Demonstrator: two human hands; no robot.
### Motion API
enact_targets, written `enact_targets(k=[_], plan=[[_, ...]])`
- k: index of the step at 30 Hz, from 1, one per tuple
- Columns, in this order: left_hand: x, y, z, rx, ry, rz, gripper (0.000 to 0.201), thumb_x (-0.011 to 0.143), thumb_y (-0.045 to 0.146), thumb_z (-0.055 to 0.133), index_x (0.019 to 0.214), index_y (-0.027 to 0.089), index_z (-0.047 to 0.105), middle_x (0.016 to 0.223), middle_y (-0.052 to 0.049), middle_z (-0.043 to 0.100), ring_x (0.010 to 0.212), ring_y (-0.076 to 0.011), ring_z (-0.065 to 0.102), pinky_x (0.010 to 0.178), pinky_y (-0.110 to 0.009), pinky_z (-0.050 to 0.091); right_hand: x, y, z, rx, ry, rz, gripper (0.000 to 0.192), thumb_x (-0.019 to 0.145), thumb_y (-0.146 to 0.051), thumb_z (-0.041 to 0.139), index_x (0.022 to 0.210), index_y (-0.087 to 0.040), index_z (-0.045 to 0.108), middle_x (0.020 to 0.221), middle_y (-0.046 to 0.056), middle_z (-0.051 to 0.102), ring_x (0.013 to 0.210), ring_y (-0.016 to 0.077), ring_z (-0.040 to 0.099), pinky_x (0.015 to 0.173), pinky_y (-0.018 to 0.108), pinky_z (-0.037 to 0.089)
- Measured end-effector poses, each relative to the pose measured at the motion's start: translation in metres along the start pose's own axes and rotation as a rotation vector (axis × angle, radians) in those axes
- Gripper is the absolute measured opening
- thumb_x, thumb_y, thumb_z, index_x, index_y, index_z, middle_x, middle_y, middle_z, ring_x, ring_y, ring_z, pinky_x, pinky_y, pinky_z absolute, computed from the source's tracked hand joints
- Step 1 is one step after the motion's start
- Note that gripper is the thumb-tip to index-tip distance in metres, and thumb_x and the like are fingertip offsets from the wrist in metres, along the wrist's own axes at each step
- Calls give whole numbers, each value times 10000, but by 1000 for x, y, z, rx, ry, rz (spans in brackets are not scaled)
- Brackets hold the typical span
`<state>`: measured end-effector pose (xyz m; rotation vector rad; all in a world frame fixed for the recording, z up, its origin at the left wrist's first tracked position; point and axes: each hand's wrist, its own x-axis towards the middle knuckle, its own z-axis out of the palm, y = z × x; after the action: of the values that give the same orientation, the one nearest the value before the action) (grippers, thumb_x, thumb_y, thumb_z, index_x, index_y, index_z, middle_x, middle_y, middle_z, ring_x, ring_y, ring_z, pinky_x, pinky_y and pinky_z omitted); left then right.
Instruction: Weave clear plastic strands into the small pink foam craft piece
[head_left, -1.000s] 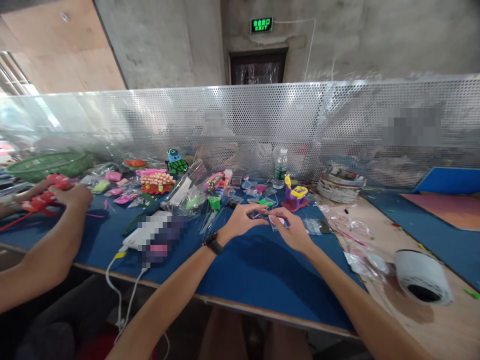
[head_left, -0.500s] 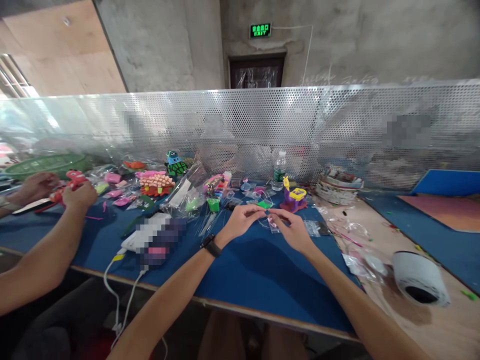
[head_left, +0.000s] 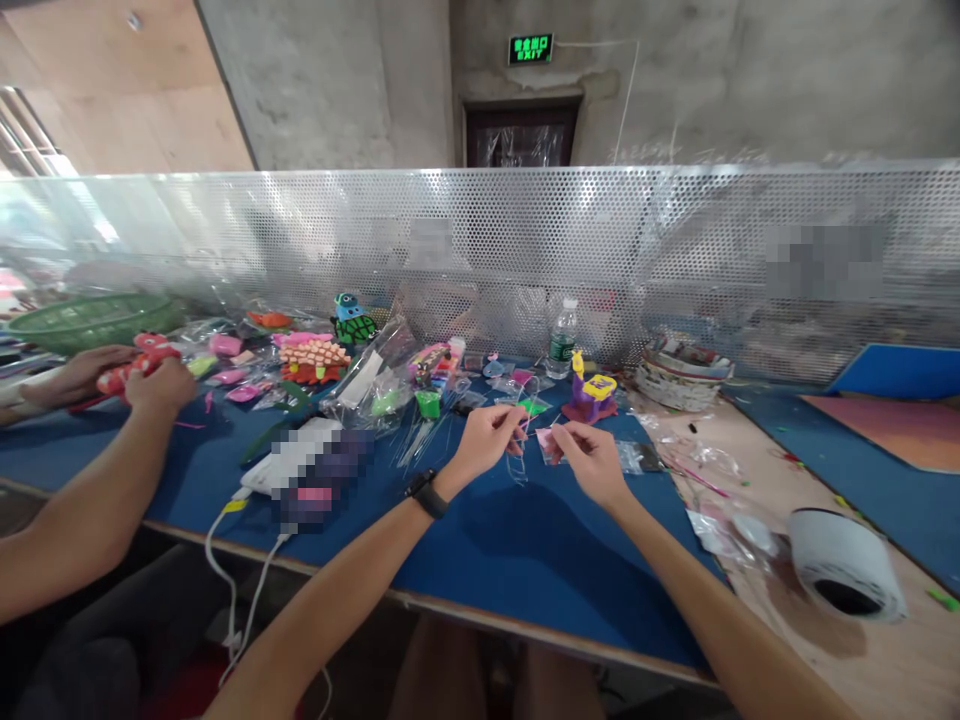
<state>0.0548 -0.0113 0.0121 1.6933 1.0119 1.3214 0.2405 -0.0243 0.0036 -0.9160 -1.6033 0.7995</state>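
Observation:
My left hand (head_left: pixel 489 440) is closed in a pinch on a thin bent wire (head_left: pixel 517 468), whose loops show above and below the fingers. Just to its right, my right hand (head_left: pixel 589 460) is also pinched shut; whatever lies between its fingertips is too fine to make out. A small gap separates the two hands. Behind them lies a bright green piece (head_left: pixel 535 407), and a purple and yellow clay animal figure (head_left: pixel 590 388) stands beyond my right hand. Several thin wires (head_left: pixel 415 440) rest on the blue table left of my left hand.
At the left, another person's hands (head_left: pixel 161 385) hold a red figure (head_left: pixel 142 362). A power bank (head_left: pixel 292 455) with white cables lies nearby. A water bottle (head_left: pixel 562 340), a paper-wrapped basket (head_left: pixel 679 375) and a white roll (head_left: pixel 847 560) stand around, before a perforated metal screen (head_left: pixel 510 230).
My hands, close together at the fingertips before, have drawn apart. The bent wire now shows at my left hand. The other person's red figure has tilted and shifted slightly.

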Motion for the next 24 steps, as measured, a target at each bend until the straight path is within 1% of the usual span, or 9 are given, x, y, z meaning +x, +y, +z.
enact_targets(k=[2, 4, 7, 11, 13, 16, 20, 22, 24], plan=[[1, -5, 2, -4, 49, -48, 489, 922, 600, 500, 891, 143, 671, 584, -14, 643, 425, -150, 614, 432, -251, 509, -2, -2, 2, -30, -24, -54, 362, 892, -519, 608, 785, -187, 706, 705, 51, 714, 582, 181, 657, 589, 304, 546], [2, -9, 5, -44, 75, -94, 472, 928, 613, 474, 855, 166, 607, 555, 5, 612, 422, -159, 618, 424, -259, 514, -4, -2, 5, -87, -24, -97, 310, 896, -485, 617, 898, -195, 726, 815, 62, 739, 692, 193, 685, 657, 304, 556], [1, -13, 8, -125, 84, -128, 449, 933, 627, 451, 809, 199, 507, 607, 6, 622, 467, -174, 649, 460, -295, 558, -5, 0, 11, -149, -27, -69, 300, 877, -465, 644, 1009, -208, 726, 897, 63, 748, 762, 196, 694, 677, 294, 556], [-2, -12, 11, -133, 41, -137, 448, 946, 636, 412, 841, 208, 489, 609, 8, 600, 460, -182, 644, 447, -311, 561, -4, 4, 18, -124, -67, -5, 302, 865, -477, 641, 938, -206, 751, 876, 58, 754, 740, 194, 688, 628, 286, 540], [-3, -12, 12, -141, 21, -144, 448, 952, 637, 394, 873, 207, 493, 603, 10, 590, 450, -184, 639, 428, -307, 549, -4, 4, 19, -122, -56, -1, 298, 864, -474, 640, 889, -202, 758, 861, 58, 755, 749, 198, 682, 638, 290, 534], [-3, -13, 12, -163, 18, -139, 443, 960, 631, 381, 901, 207, 492, 637, 5, 603, 466, -177, 643, 439, -299, 550, -3, 4, 19, -112, -28, 7, 294, 849, -474, 658, 879, -197, 755, 861, 59, 755, 754, 198, 677, 660, 294, 528], [0, -17, 12, -186, -34, -139, 432, 960, 615, 404, 894, 201, 506, 696, -10, 637, 563, -175, 674, 528, -308, 586, -1, 4, 17, -129, -5, 75, 337, 834, -518, 666, 861, -187, 724, 781, 53, 733, 666, 182, 647, 589, 281, 502], [1, -20, 11, -183, -55, -133, 436, 956, 608, 426, 879, 192, 531, 715, -22, 651, 637, -182, 690, 593, -320, 603, 0, 6, 16, -143, -2, 125, 368, 822, -556, 666, 838, -189, 698, 713, 39, 705, 612, 174, 624, 530, 269, 481], [2, -21, 10, -190, -62, -120, 442, 950, 600, 450, 893, 179, 572, 763, -44, 679, 727, -195, 705, 659, -331, 608, 1, 9, 15, -138, 3, 162, 395, 814, -589, 661, 841, -195, 682, 694, 34, 689, 605, 178, 622, 501, 263, 478]])
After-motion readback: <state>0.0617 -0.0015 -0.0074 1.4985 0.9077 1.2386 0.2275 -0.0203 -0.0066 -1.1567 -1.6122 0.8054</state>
